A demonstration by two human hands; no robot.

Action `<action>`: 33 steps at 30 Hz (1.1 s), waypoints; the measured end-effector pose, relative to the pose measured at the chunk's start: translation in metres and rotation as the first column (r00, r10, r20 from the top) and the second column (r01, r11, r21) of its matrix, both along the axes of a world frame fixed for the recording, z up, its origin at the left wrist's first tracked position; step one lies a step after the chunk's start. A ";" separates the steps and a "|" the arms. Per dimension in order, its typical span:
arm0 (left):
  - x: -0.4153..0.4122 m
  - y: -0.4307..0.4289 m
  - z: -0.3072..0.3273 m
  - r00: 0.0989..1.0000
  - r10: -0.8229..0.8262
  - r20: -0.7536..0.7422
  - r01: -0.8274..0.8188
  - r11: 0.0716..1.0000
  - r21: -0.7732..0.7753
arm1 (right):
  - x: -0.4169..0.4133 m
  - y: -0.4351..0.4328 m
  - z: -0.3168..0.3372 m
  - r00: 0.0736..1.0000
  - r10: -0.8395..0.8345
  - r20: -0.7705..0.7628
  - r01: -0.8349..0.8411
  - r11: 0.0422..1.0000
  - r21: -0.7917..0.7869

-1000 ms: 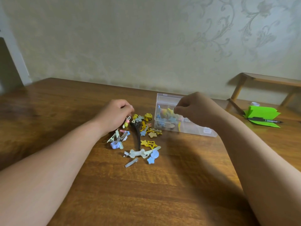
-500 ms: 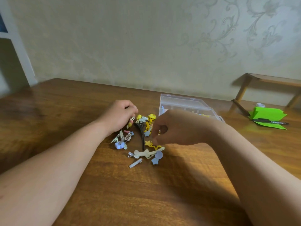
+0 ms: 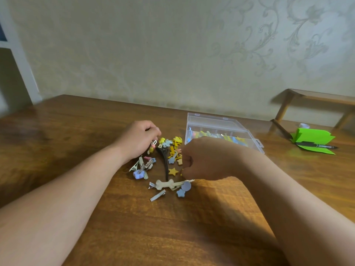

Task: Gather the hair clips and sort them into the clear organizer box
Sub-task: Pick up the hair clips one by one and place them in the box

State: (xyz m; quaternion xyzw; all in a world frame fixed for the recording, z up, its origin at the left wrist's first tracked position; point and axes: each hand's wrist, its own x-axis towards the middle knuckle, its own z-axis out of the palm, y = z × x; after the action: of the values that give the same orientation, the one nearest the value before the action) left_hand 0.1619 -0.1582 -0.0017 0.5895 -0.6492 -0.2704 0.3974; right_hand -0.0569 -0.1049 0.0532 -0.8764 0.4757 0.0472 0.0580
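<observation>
A pile of small colourful hair clips [image 3: 169,156] lies on the wooden table [image 3: 76,131]. It includes a long black clip [image 3: 164,162], a solid yellow star [image 3: 172,171] and a bone-shaped clip [image 3: 165,184]. My left hand [image 3: 138,139] is at the pile's left edge and pinches a small pink and yellow clip [image 3: 152,145]. My right hand [image 3: 207,158] curls down over the pile's right side, its fingertips on a yellow clip that is mostly hidden. The clear organizer box [image 3: 217,123] stands open just behind my right hand, with several clips in its compartments.
A folded green paper [image 3: 313,137] with a black pen [image 3: 315,145] on it lies at the right. Behind it stands a low wooden rack [image 3: 288,100]. A wall runs along the table's far edge.
My right hand has come from the box down and left onto the pile, covering the outlined yellow star clip. My left hand has stayed at the pile with its small clip.
</observation>
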 end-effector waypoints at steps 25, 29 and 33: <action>-0.001 -0.001 0.001 1.000 0.005 0.027 -0.005 1.000 -0.015 | 0.003 0.007 0.010 0.996 0.019 -0.085 -0.010 0.994 0.107; 0.000 -0.001 0.000 1.000 0.003 0.026 -0.003 1.000 -0.016 | -0.006 0.000 0.012 0.999 0.038 -0.028 -0.033 0.984 0.174; 0.001 -0.001 0.000 1.000 -0.001 0.020 0.001 1.000 -0.022 | -0.022 -0.005 0.024 0.992 0.025 0.126 -0.046 0.984 0.169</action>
State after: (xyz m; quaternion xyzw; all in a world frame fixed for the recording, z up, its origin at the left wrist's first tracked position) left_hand 0.1626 -0.1589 -0.0021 0.5874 -0.6563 -0.2578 0.3972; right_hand -0.0794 -0.1103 0.0769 -0.8777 0.4498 0.0350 0.1618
